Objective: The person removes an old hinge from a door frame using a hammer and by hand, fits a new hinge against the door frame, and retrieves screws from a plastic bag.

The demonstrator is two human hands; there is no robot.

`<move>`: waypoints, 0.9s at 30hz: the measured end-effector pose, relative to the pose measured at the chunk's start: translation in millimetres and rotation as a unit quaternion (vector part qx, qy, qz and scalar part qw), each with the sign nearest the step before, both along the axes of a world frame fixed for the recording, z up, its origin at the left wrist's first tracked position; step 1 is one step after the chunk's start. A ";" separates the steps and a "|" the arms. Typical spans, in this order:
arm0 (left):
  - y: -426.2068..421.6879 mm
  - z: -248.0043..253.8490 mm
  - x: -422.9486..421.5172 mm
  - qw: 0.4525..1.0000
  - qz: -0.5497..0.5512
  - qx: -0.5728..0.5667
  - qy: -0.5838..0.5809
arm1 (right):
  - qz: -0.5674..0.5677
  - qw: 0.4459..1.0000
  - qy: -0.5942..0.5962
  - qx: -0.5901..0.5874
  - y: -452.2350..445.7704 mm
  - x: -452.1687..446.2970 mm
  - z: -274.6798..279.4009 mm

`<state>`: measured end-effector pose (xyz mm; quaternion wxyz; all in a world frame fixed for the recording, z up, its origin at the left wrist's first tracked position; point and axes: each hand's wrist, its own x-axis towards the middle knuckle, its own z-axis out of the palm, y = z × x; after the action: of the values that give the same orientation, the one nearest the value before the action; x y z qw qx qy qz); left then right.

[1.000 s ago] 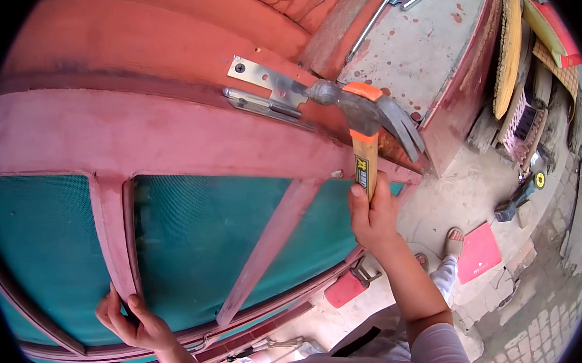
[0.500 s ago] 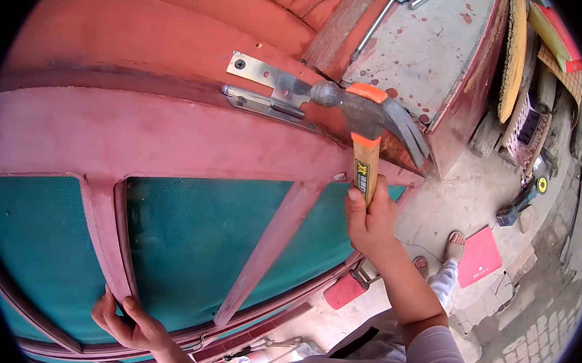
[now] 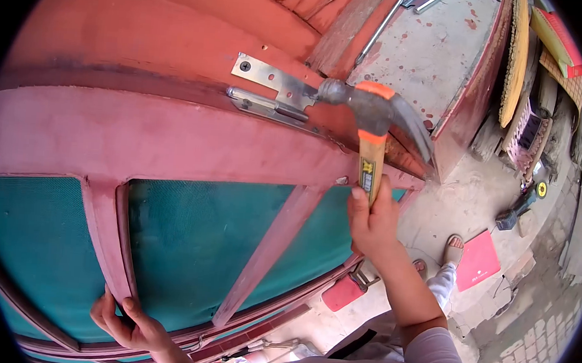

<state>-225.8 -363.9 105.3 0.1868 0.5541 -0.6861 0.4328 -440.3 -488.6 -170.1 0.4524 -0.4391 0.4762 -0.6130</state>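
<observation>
Hammer (image 3: 375,113) shifts a little rightward in view since the earlier frame, and the hinge (image 3: 265,74) drifts with it. Hammer head sits at the hinge's right end, overlapping or just beside it; contact cannot be told. Handle's long axis runs crosswise to the hinge, down to the right hand (image 3: 374,221), the nearer one, its fingers closed round the grip. Left hand (image 3: 129,325), well below-left of the hinge, pinches a frame bar (image 3: 107,229) between thumb and fingers.
</observation>
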 end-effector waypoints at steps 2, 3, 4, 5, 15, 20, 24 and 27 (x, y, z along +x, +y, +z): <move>-1.8 0.6 1.5 1.000 -0.002 0.007 -0.010 | 0.037 0.999 -0.024 0.013 -6.7 -14.1 -1.7; -2.5 1.0 0.6 1.000 -0.003 0.009 -0.016 | -0.008 0.998 -0.049 -0.030 2.5 -9.0 -5.3; -4.3 0.3 -0.3 1.000 -0.004 0.007 -0.020 | -0.027 0.998 -0.041 -0.040 4.7 -4.2 -9.9; -2.8 0.6 -1.0 1.000 0.000 0.008 -0.026 | -0.042 0.997 -0.034 -0.047 8.2 1.2 -13.4; -0.7 -0.6 -0.6 1.000 -0.003 0.004 0.001 | 0.001 0.999 0.033 -0.026 1.0 -3.2 -6.4; -1.9 0.0 0.7 1.000 0.002 0.004 -0.025 | -0.060 0.992 -0.010 -0.106 0.0 -8.0 -9.7; -1.7 -1.2 0.5 1.000 -0.005 0.001 0.000 | -0.056 0.994 0.005 -0.090 0.2 -8.5 -5.2; -2.6 -0.1 -0.1 1.000 0.002 0.004 -0.011 | -0.034 0.996 -0.029 -0.079 -0.1 -10.0 -8.0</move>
<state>-226.0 -366.5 105.1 0.1761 0.5510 -0.6889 0.4368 -450.3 -488.6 -178.1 0.4085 -0.4392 0.4274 -0.6764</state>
